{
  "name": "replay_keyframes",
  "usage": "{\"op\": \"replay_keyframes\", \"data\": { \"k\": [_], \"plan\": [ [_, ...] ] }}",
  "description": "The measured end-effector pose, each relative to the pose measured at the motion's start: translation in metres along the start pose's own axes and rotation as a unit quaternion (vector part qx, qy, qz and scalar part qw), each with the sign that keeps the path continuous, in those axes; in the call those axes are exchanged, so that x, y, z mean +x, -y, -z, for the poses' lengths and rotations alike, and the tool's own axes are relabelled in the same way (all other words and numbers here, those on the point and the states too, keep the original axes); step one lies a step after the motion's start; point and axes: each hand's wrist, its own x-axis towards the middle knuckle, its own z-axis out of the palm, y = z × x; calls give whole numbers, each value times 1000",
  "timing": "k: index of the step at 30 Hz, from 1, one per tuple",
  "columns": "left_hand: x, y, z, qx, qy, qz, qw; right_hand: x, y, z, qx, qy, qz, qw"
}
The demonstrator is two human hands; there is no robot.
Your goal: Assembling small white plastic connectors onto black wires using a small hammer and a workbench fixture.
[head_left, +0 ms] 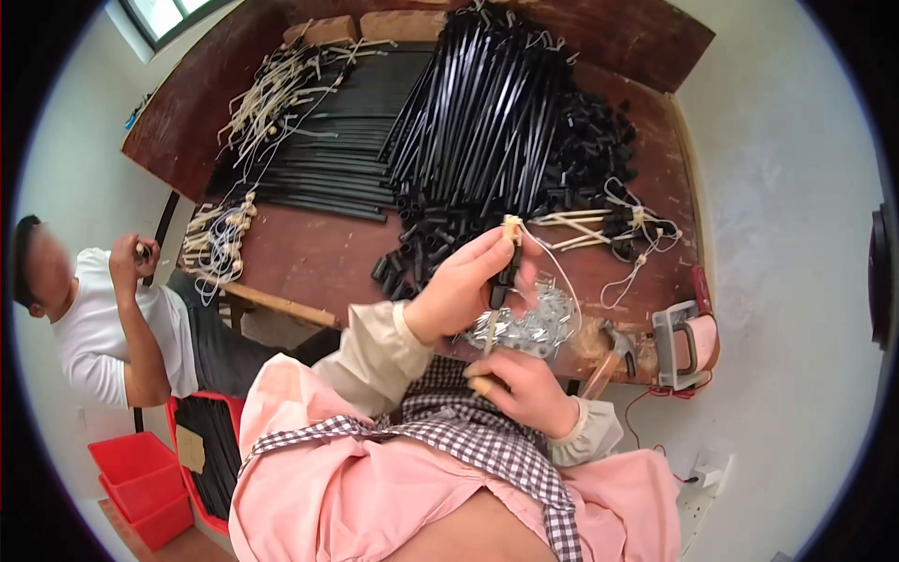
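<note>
Over the table's (309, 245) near edge, our left hand (459, 288) has its grip clamped on a black fitting (504, 281); our right (526, 386) grips a tan-ended rod (481, 385). We seem mid-assembly; the next move calls for steady alignment.

Head-worn fisheye — facing down, hands (453, 296) near.
</note>
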Motion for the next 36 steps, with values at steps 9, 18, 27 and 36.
{"op": "replay_keyframes", "data": {
  "k": [9, 18, 27, 36],
  "plan": [
    [-75, -1, 16, 87, 146, 59, 984, 15, 34, 47, 169, -244, -148, 944],
    [-98, 12, 35, 207, 238, 139, 939, 23, 58, 24, 103, 79, -47, 990],
    [-45, -45, 232, 854, -161, -279, 408, -1, 45, 17, 81, 82, -91, 989],
    [-36, -73, 218, 784, -57, -383, 485, -32, 39, 35, 159, -484, -106, 854]
  ]
}}
